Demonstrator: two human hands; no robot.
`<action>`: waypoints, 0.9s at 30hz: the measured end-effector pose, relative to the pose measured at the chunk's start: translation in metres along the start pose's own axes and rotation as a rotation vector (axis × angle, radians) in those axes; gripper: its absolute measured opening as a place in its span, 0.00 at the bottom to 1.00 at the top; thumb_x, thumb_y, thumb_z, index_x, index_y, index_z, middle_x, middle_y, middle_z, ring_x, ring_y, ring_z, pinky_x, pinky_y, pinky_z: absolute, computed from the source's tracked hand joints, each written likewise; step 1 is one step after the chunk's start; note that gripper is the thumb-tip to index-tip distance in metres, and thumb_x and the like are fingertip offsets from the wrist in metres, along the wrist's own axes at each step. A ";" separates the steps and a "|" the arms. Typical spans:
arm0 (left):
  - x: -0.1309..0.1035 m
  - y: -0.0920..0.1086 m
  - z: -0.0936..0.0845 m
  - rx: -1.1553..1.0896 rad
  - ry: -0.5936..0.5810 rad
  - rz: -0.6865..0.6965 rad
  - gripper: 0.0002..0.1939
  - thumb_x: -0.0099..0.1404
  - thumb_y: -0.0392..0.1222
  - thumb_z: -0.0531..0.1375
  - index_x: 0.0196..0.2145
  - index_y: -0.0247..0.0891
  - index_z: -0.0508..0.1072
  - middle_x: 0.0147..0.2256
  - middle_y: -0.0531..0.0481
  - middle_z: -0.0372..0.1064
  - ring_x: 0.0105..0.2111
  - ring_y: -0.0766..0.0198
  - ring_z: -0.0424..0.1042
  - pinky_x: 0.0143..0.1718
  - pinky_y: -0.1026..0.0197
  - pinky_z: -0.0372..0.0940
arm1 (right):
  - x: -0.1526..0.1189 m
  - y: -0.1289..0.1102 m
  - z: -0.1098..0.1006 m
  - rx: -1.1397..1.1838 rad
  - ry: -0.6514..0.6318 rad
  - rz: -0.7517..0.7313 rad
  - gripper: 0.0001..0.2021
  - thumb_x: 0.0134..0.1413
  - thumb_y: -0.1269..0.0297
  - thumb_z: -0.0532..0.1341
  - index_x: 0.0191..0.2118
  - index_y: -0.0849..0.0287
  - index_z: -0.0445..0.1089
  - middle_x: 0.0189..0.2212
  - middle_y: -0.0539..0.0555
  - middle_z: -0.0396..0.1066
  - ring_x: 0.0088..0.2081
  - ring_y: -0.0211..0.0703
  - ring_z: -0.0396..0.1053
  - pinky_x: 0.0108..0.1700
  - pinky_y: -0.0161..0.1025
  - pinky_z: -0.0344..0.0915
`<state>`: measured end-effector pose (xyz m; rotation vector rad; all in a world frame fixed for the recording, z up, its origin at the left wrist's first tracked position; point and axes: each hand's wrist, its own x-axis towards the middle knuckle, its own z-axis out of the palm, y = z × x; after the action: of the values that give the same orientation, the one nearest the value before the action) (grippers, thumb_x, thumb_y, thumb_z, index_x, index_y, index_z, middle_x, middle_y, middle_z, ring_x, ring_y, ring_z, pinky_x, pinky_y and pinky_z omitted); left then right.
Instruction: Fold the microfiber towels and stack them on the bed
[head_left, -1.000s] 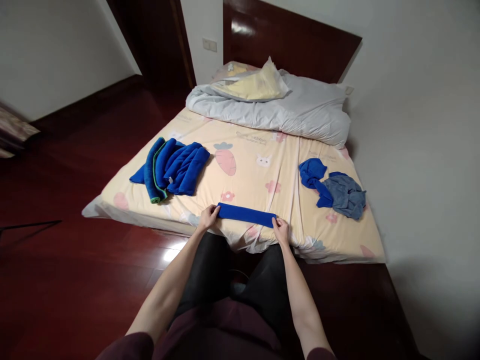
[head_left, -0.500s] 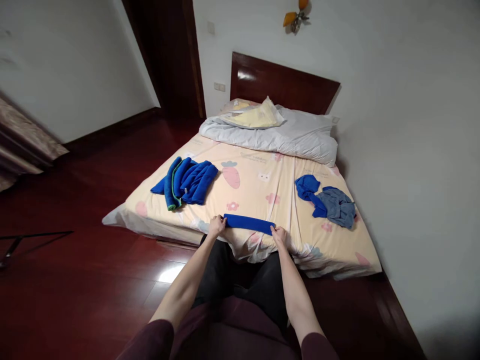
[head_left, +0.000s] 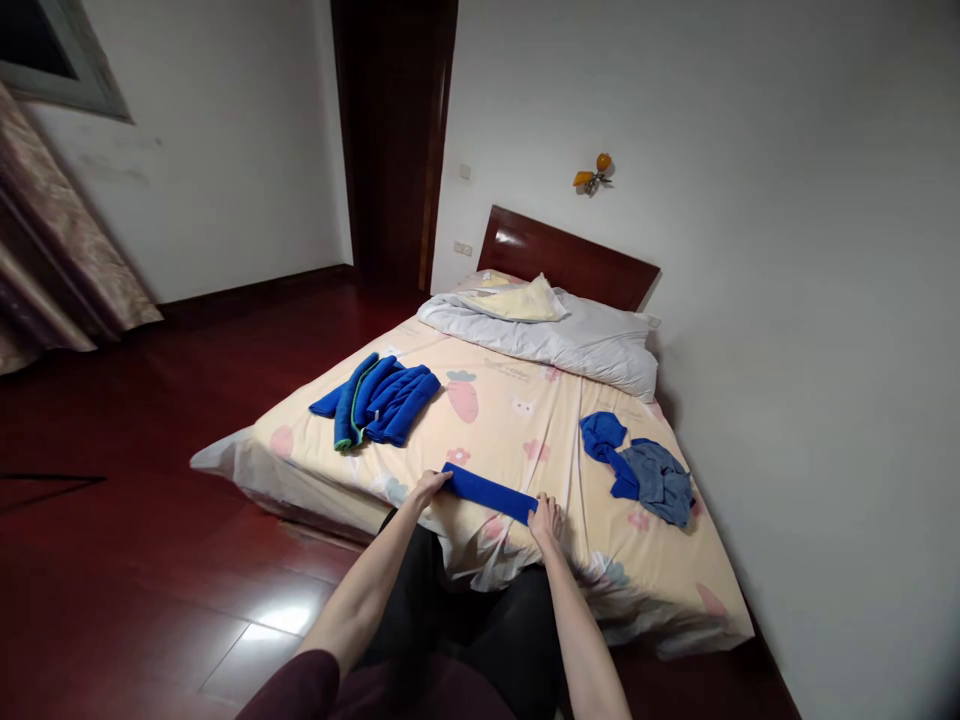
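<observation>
A blue towel folded into a long narrow strip (head_left: 489, 492) is at the near edge of the bed, stretched between my hands. My left hand (head_left: 431, 487) is closed on its left end. At the right end, my right hand (head_left: 546, 517) grips it with fingers bent over the edge. To the left on the sheet is a pile of rolled or folded blue towels (head_left: 401, 400), one with a green edge (head_left: 346, 415). Crumpled blue cloth (head_left: 602, 437) and a grey-blue cloth (head_left: 660, 480) lie to the right.
The bed's patterned sheet (head_left: 495, 425) spreads ahead of me, its edge hanging at my legs. A grey-white quilt (head_left: 517, 338) and a pale yellow pillow (head_left: 525, 300) are heaped by the dark headboard (head_left: 562, 255). A wall (head_left: 810, 400) runs along the right.
My head view has tilted up and turned, so the bed sits lower. The strip slants more, its right end nearer me. Both hands keep hold of it.
</observation>
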<state>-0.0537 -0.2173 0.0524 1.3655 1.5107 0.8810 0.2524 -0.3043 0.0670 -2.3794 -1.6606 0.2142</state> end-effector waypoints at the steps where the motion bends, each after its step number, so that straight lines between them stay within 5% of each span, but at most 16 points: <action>1: 0.000 0.004 0.000 -0.049 -0.006 -0.006 0.24 0.58 0.63 0.66 0.23 0.40 0.69 0.23 0.41 0.72 0.28 0.48 0.77 0.30 0.51 0.71 | 0.002 -0.003 -0.003 -0.029 0.010 -0.043 0.19 0.57 0.72 0.63 0.55 0.56 0.73 0.56 0.66 0.73 0.60 0.61 0.70 0.58 0.52 0.64; 7: 0.003 0.040 0.000 -0.244 -0.077 0.023 0.22 0.57 0.56 0.68 0.39 0.35 0.78 0.37 0.41 0.79 0.41 0.52 0.79 0.46 0.52 0.73 | 0.029 -0.048 -0.037 0.239 0.006 -0.362 0.38 0.48 0.62 0.73 0.66 0.55 0.66 0.67 0.64 0.64 0.68 0.60 0.62 0.68 0.54 0.61; 11: -0.002 0.075 -0.002 -0.310 -0.167 0.265 0.23 0.56 0.52 0.69 0.46 0.35 0.79 0.46 0.41 0.79 0.47 0.51 0.77 0.53 0.49 0.70 | 0.050 -0.091 -0.067 0.458 -0.131 -0.514 0.53 0.35 0.56 0.79 0.70 0.57 0.62 0.71 0.66 0.59 0.72 0.60 0.56 0.73 0.54 0.54; 13: -0.008 0.094 -0.003 -0.311 -0.231 0.396 0.22 0.59 0.50 0.68 0.48 0.36 0.79 0.47 0.41 0.79 0.47 0.50 0.76 0.54 0.48 0.70 | 0.056 -0.107 -0.080 0.541 -0.213 -0.570 0.49 0.33 0.58 0.80 0.66 0.56 0.68 0.67 0.64 0.66 0.69 0.59 0.63 0.70 0.53 0.60; 18: -0.014 0.127 -0.007 -0.380 -0.257 0.492 0.23 0.60 0.50 0.69 0.51 0.38 0.77 0.51 0.41 0.77 0.52 0.50 0.75 0.55 0.47 0.71 | 0.053 -0.131 -0.103 0.667 -0.358 -0.577 0.19 0.46 0.60 0.73 0.46 0.60 0.80 0.40 0.55 0.82 0.43 0.52 0.80 0.50 0.47 0.75; 22: -0.012 0.116 -0.011 -0.527 -0.220 0.448 0.36 0.55 0.51 0.74 0.58 0.40 0.71 0.58 0.37 0.72 0.58 0.48 0.72 0.57 0.45 0.71 | 0.042 -0.151 -0.117 0.912 -0.223 -0.508 0.20 0.47 0.58 0.73 0.47 0.59 0.81 0.42 0.55 0.83 0.45 0.50 0.80 0.52 0.46 0.75; 27: -0.016 0.072 -0.013 -0.301 -0.214 0.370 0.44 0.46 0.48 0.78 0.59 0.36 0.72 0.54 0.37 0.76 0.54 0.43 0.76 0.57 0.40 0.71 | 0.029 -0.199 -0.123 1.134 -0.104 -0.396 0.21 0.40 0.50 0.76 0.35 0.62 0.80 0.34 0.56 0.82 0.35 0.47 0.78 0.43 0.43 0.77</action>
<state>-0.0402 -0.2226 0.1260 1.4805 0.9341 1.1006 0.1132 -0.2247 0.2400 -1.1971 -1.4058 0.9151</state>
